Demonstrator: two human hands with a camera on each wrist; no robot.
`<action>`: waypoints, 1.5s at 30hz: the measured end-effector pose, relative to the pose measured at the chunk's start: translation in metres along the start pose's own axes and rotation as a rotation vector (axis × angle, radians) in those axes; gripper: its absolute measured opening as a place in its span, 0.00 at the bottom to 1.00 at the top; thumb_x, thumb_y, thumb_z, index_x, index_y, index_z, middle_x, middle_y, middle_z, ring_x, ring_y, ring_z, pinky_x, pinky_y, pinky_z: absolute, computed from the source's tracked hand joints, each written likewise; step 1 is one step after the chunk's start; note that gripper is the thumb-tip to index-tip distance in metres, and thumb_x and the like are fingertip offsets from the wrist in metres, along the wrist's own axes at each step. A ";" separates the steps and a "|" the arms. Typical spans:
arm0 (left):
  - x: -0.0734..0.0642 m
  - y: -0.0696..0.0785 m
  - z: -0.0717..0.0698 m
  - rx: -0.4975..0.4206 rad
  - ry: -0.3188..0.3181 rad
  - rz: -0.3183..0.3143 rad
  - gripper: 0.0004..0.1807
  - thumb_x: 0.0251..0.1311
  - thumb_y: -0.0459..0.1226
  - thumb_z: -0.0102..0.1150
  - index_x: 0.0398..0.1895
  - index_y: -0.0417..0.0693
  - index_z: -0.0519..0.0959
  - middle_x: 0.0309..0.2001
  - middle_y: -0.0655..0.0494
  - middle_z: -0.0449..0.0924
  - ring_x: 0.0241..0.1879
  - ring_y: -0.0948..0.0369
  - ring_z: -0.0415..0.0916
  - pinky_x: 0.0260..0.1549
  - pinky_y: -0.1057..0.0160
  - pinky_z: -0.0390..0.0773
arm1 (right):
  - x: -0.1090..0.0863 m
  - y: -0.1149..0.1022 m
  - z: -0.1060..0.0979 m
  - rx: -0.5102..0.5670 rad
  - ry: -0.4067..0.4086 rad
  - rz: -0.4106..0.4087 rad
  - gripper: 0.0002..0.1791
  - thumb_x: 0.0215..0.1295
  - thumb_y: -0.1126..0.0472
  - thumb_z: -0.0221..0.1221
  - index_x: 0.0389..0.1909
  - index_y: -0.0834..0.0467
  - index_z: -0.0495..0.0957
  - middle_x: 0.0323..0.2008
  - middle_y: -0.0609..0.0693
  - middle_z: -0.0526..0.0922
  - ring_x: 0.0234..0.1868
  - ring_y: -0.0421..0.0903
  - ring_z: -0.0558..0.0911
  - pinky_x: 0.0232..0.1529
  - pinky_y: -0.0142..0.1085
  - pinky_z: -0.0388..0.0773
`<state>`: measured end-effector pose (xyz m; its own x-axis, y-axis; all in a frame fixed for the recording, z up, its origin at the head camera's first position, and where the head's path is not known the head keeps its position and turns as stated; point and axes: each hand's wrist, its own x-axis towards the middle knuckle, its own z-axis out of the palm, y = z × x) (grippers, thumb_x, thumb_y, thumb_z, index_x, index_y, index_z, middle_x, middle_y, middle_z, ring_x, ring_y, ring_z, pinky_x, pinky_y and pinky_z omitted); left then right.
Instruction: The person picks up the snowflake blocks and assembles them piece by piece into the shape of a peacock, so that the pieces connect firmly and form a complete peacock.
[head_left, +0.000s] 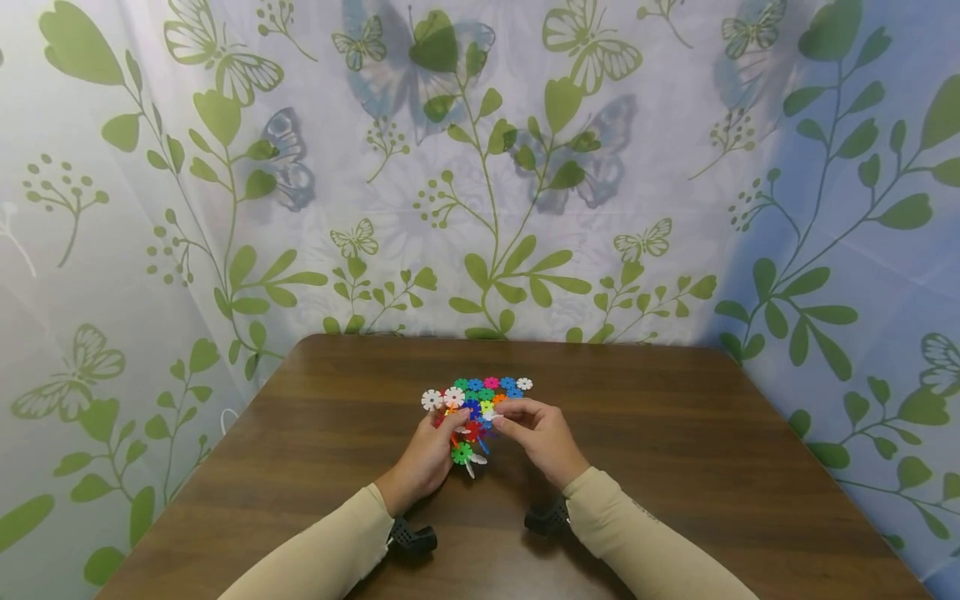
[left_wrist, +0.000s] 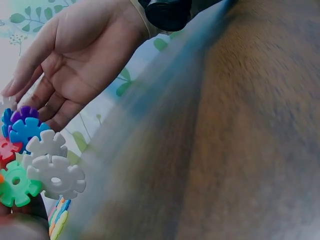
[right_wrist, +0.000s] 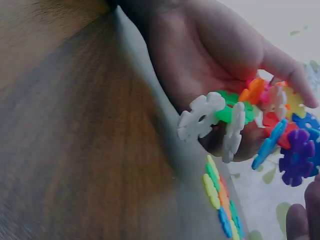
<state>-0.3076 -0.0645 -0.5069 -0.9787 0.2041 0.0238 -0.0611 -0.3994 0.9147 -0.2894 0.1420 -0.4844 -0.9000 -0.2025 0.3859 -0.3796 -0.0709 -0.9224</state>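
Note:
In the head view my left hand (head_left: 427,454) holds a joined cluster of flower-shaped plastic discs, its thumb lying over the near side. A green disc (head_left: 462,452) hangs at the cluster's lower end, with white discs standing edge-on beside it. Opposite, my right hand (head_left: 551,437) pinches a white disc (head_left: 491,415) between thumb and forefinger, right at the cluster's right side. The right wrist view shows a purple disc (right_wrist: 297,157), a tilted blue disc (right_wrist: 269,144) and a notched white disc (right_wrist: 201,116) in the cluster. My left palm lies behind them there.
More coloured discs lie flat behind my hands, among them a pink disc (head_left: 491,382) and a white disc (head_left: 524,383) at the far right. The brown wooden table (head_left: 675,467) reaches a patterned curtain (head_left: 480,167) at its back edge.

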 end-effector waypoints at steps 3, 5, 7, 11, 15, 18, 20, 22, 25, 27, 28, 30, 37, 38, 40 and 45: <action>-0.001 -0.001 0.000 0.027 -0.004 0.009 0.36 0.77 0.39 0.61 0.74 0.27 0.54 0.63 0.36 0.76 0.60 0.53 0.78 0.59 0.60 0.78 | -0.001 0.002 0.001 0.031 -0.006 0.028 0.16 0.68 0.69 0.70 0.52 0.73 0.83 0.49 0.66 0.86 0.47 0.58 0.86 0.53 0.49 0.83; -0.003 0.000 0.001 0.025 -0.015 0.019 0.35 0.77 0.37 0.59 0.74 0.26 0.54 0.64 0.35 0.75 0.60 0.53 0.78 0.60 0.59 0.77 | -0.001 0.003 0.001 0.056 0.003 0.046 0.16 0.69 0.68 0.70 0.53 0.72 0.84 0.49 0.64 0.86 0.48 0.55 0.86 0.54 0.47 0.83; -0.004 0.001 0.001 0.009 -0.022 0.025 0.33 0.77 0.36 0.58 0.73 0.27 0.55 0.65 0.35 0.74 0.61 0.52 0.78 0.60 0.58 0.77 | 0.000 0.004 0.001 0.089 0.017 0.058 0.15 0.68 0.69 0.70 0.53 0.71 0.85 0.50 0.64 0.87 0.49 0.54 0.86 0.55 0.45 0.83; -0.006 0.003 0.002 0.017 -0.014 0.029 0.32 0.77 0.36 0.58 0.72 0.27 0.56 0.65 0.34 0.73 0.61 0.52 0.77 0.61 0.58 0.76 | 0.000 0.006 0.000 0.140 0.037 0.069 0.12 0.68 0.71 0.69 0.50 0.72 0.86 0.50 0.65 0.87 0.49 0.54 0.86 0.55 0.44 0.83; -0.006 0.003 0.003 0.023 -0.006 0.028 0.33 0.77 0.37 0.60 0.71 0.28 0.56 0.63 0.36 0.74 0.60 0.53 0.78 0.61 0.59 0.77 | -0.001 0.005 0.001 0.149 0.033 0.083 0.12 0.68 0.70 0.70 0.49 0.71 0.87 0.49 0.64 0.87 0.50 0.55 0.86 0.56 0.45 0.82; -0.006 0.003 0.002 0.030 -0.029 0.049 0.32 0.78 0.39 0.60 0.71 0.27 0.57 0.62 0.37 0.75 0.59 0.54 0.78 0.61 0.59 0.77 | -0.002 0.004 0.003 0.138 0.032 0.106 0.12 0.68 0.67 0.70 0.49 0.69 0.87 0.50 0.62 0.87 0.52 0.56 0.85 0.57 0.44 0.81; -0.006 0.002 0.001 0.037 -0.052 0.064 0.32 0.79 0.41 0.59 0.71 0.28 0.59 0.63 0.36 0.75 0.59 0.53 0.79 0.60 0.58 0.77 | -0.002 0.004 0.004 0.132 0.033 0.119 0.12 0.69 0.66 0.70 0.49 0.69 0.87 0.50 0.62 0.87 0.52 0.56 0.85 0.58 0.44 0.81; -0.007 0.002 0.000 0.048 -0.073 0.070 0.31 0.78 0.42 0.60 0.71 0.29 0.62 0.64 0.32 0.74 0.59 0.53 0.79 0.60 0.57 0.78 | -0.003 0.003 0.005 0.139 0.034 0.128 0.13 0.69 0.67 0.69 0.50 0.71 0.87 0.50 0.62 0.87 0.53 0.57 0.84 0.58 0.44 0.81; -0.007 0.003 0.000 0.060 -0.092 0.062 0.32 0.77 0.44 0.62 0.71 0.32 0.64 0.67 0.29 0.72 0.59 0.52 0.80 0.59 0.56 0.78 | -0.003 0.004 0.005 0.152 0.033 0.143 0.13 0.70 0.69 0.68 0.51 0.73 0.85 0.50 0.63 0.87 0.53 0.56 0.84 0.59 0.43 0.80; -0.007 0.003 -0.001 0.055 -0.102 0.054 0.33 0.76 0.44 0.63 0.71 0.33 0.63 0.67 0.27 0.71 0.60 0.51 0.80 0.59 0.56 0.78 | -0.004 0.004 0.005 0.161 0.031 0.155 0.14 0.70 0.69 0.68 0.52 0.75 0.84 0.50 0.62 0.87 0.53 0.56 0.84 0.59 0.43 0.80; -0.007 0.003 -0.001 0.051 -0.109 0.051 0.33 0.76 0.44 0.63 0.72 0.33 0.63 0.68 0.27 0.70 0.60 0.51 0.79 0.60 0.56 0.78 | -0.004 0.004 0.005 0.164 0.030 0.161 0.15 0.70 0.69 0.68 0.53 0.75 0.84 0.51 0.62 0.87 0.53 0.56 0.84 0.59 0.43 0.80; -0.006 0.003 -0.001 0.047 -0.121 0.042 0.34 0.76 0.44 0.63 0.73 0.32 0.62 0.69 0.27 0.69 0.61 0.51 0.79 0.61 0.55 0.77 | -0.005 0.004 0.005 0.169 0.028 0.172 0.16 0.70 0.69 0.68 0.54 0.76 0.82 0.51 0.62 0.87 0.54 0.55 0.84 0.59 0.42 0.80; -0.007 0.004 -0.003 0.079 -0.154 -0.018 0.38 0.76 0.46 0.63 0.76 0.32 0.60 0.65 0.40 0.78 0.63 0.51 0.77 0.62 0.56 0.76 | -0.006 0.002 0.004 0.163 0.021 0.192 0.15 0.70 0.70 0.68 0.53 0.74 0.84 0.52 0.63 0.86 0.53 0.54 0.83 0.56 0.40 0.81; -0.007 0.004 -0.003 0.073 -0.155 -0.021 0.38 0.76 0.46 0.63 0.76 0.32 0.60 0.65 0.40 0.78 0.63 0.51 0.77 0.62 0.56 0.76 | -0.006 0.002 0.004 0.159 0.015 0.188 0.15 0.70 0.70 0.68 0.53 0.74 0.84 0.52 0.63 0.86 0.53 0.53 0.84 0.56 0.40 0.81; -0.007 0.004 -0.003 0.066 -0.151 -0.016 0.38 0.76 0.45 0.63 0.76 0.32 0.60 0.65 0.39 0.77 0.63 0.51 0.77 0.62 0.55 0.76 | -0.004 0.003 0.002 0.144 -0.003 0.173 0.15 0.70 0.69 0.68 0.53 0.74 0.84 0.51 0.63 0.87 0.52 0.54 0.85 0.56 0.41 0.82; -0.004 0.002 -0.002 0.074 -0.091 -0.002 0.36 0.77 0.45 0.63 0.75 0.31 0.60 0.67 0.34 0.74 0.63 0.52 0.77 0.63 0.57 0.75 | 0.002 0.008 -0.008 0.022 -0.041 0.126 0.16 0.72 0.65 0.68 0.54 0.72 0.84 0.53 0.65 0.86 0.54 0.55 0.85 0.59 0.43 0.80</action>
<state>-0.3043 -0.0685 -0.5057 -0.9564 0.2867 0.0554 -0.0451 -0.3326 0.9420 -0.2960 0.1487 -0.4910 -0.9306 -0.2504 0.2669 -0.2594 -0.0634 -0.9637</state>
